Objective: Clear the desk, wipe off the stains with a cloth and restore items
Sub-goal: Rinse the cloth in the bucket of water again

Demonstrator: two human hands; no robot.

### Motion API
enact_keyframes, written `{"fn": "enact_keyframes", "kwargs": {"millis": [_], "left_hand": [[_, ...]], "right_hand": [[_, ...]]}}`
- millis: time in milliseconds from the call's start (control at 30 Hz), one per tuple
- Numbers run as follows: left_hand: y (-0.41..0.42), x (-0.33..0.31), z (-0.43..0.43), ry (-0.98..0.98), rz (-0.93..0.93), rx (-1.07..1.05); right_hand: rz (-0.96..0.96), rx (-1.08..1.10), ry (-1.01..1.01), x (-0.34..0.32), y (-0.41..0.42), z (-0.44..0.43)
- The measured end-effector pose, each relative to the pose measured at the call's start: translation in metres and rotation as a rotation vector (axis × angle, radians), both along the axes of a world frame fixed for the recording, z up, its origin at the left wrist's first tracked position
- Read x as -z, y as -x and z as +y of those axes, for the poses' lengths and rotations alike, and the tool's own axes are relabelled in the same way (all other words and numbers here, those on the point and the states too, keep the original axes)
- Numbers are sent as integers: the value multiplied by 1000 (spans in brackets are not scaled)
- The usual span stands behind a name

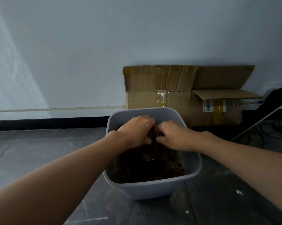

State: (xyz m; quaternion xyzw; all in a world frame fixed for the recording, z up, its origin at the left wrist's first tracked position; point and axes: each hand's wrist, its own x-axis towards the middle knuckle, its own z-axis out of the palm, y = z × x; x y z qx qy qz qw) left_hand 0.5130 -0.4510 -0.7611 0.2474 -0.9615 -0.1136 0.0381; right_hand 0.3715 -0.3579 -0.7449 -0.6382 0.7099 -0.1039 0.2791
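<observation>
A grey plastic basin [151, 189] stands on the dark floor and holds dark water. A wet brown cloth [154, 133] is bunched up above the water at the basin's far side. My left hand [135, 130] grips the cloth from the left, its fingers curled round it. Right beside it, my right hand [174, 137] grips the same cloth from the right. Both hands look wet. The lower part of the cloth hangs into the dark water and is hard to make out.
An opened cardboard box [182, 98] leans against the white wall just behind the basin. A dark desk frame and desk edge [270, 111] run diagonally at the right, with cables [265, 133] on the floor under them. Grey floor tiles spread to the left.
</observation>
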Motion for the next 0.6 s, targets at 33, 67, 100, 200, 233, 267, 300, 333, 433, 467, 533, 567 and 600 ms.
{"fn": "enact_keyframes", "kwargs": {"millis": [33,67,100,200,233,267,300,333,433,467,533,567,600], "left_hand": [[0,0,0,-42,9,-19],[0,0,1,-77,22,-39],[0,1,0,-85,28,-46],[-4,3,-3,-5,2,30],[-6,4,-4,11,13,68],[-7,3,-5,19,28,109],[-8,3,-6,35,42,148],[-8,3,-6,59,58,186],[-8,2,-9,141,105,289],[-7,1,-9,154,95,308],[-5,-1,-9,183,10,285],[-4,-2,-8,196,-61,255],[-2,-2,-6,206,-121,223]], "right_hand": [[43,-10,37,2,0,0],[19,1,40,4,-1,-1],[-106,48,3,5,-3,-1],[-886,288,-284,-3,-8,-1],[-1090,333,-342,-6,-7,-1],[-1207,354,-360,-8,-5,0],[-1260,360,-368,-8,-4,-1],[-1271,358,-378,-7,-3,-1],[-1164,353,-441,0,0,-5],[-1101,330,-465,1,-1,-6],[-925,251,-458,1,-4,-8],[-786,201,-415,0,-6,-8],[-615,148,-358,-2,-9,-9]]}}
